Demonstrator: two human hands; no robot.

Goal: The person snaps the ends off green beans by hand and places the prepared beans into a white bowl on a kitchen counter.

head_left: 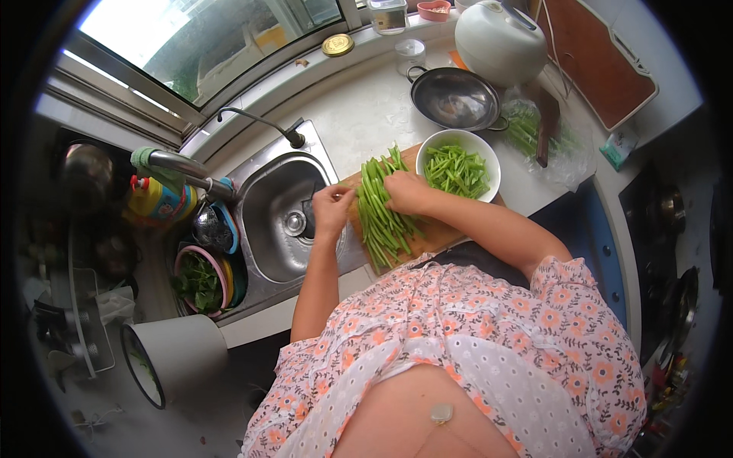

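Observation:
A bundle of green celery stalks (378,206) lies across a wooden cutting board (426,245) beside the sink. My right hand (408,193) is on the bundle, its fingers curled down around some stalks. At the bundle's left edge is my left hand (332,210), thumb and forefinger drawn together; whether a bit of stalk is between them is too small to tell. A white bowl (493,184) of cut celery pieces (455,172) stands on the board's right part, just beyond my right hand.
Left of the board is a steel sink (275,252) with a faucet (189,166). Behind the bowl stands a two-handled metal pan (455,98). A plastic bag (564,157) of celery lies right. A pink basket (215,263) holds leaves; a grey bin (177,355) is below.

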